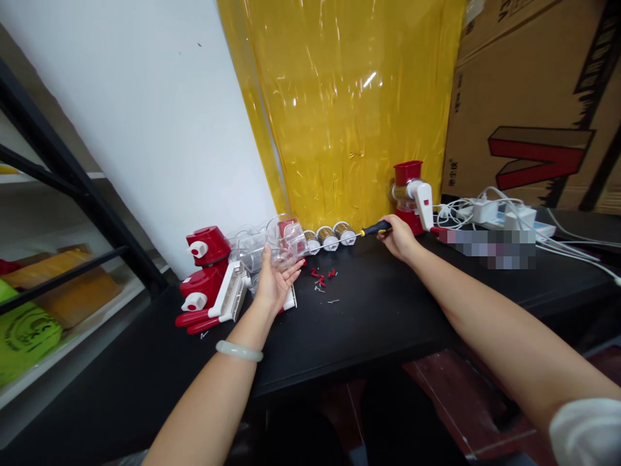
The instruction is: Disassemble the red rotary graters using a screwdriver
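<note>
Left of the right hand [400, 239], closed around a screwdriver [374, 228], the left hand [274, 283] loosely holds a clear plastic part [285, 234] — weak support could let it twist away.

Smooth pale bangle [239, 351] on left wrist [257, 321]; whitish right sleeve [588, 430].

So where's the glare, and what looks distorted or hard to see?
Head view: white glare streaks the yellow plastic sheet; the clear plastic part at the left hand is hard to outline; a pixelated patch sits at right; the picture's edges look stretched.
</note>
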Action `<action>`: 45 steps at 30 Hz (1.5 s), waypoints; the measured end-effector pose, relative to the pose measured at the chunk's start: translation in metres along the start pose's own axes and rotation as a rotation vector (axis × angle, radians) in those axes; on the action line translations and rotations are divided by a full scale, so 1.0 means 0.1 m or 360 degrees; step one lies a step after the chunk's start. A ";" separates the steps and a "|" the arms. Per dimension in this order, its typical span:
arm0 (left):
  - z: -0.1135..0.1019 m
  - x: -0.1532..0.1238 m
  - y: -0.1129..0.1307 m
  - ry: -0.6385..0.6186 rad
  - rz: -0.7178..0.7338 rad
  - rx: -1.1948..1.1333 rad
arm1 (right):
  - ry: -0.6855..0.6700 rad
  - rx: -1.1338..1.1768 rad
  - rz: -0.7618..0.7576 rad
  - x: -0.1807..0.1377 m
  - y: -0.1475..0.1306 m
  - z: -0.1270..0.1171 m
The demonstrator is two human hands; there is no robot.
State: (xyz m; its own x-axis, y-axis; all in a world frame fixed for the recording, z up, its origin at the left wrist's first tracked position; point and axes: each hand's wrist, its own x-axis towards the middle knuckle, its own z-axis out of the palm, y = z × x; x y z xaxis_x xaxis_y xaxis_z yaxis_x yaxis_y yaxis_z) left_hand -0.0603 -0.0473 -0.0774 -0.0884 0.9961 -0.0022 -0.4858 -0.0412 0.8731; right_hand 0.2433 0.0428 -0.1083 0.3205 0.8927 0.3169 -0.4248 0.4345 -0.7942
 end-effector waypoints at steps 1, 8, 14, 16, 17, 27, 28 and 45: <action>0.00 0.01 0.00 0.0003 0.0000 -0.0002 | -0.0007 0.0034 0.0043 -0.01 -0.01 0.01; -0.02 0.03 0.00 0.0017 -0.0022 0.0021 | -0.0012 -0.0177 0.0010 -0.02 -0.02 0.00; -0.03 0.04 0.00 -0.0007 0.0009 0.0072 | -0.0035 -0.0250 0.0055 -0.02 0.01 -0.04; -0.02 0.03 0.00 -0.0035 -0.0011 0.0056 | -0.0035 -0.0255 0.0055 -0.01 0.01 -0.05; -0.02 0.03 0.00 -0.0049 -0.0026 0.0049 | -0.0039 -0.0237 0.0056 -0.01 0.01 -0.05; 0.00 0.03 -0.01 -0.0109 -0.0025 -0.0109 | -0.0323 0.0161 0.0429 -0.06 -0.12 -0.07; -0.01 0.03 -0.01 -0.0108 -0.0022 -0.0123 | -0.0349 0.0158 0.0445 -0.07 -0.13 -0.07; 0.01 0.01 0.00 -0.0157 -0.0069 -0.0227 | -0.0277 0.0017 0.0334 -0.07 -0.09 -0.07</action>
State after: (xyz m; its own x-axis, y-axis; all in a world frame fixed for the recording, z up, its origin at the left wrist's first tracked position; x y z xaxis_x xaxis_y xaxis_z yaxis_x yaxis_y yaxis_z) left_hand -0.0593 -0.0460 -0.0773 0.0177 0.9997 0.0160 -0.6064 -0.0020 0.7951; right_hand 0.2511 0.0319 -0.1072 0.0746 0.9700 0.2313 -0.4757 0.2385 -0.8467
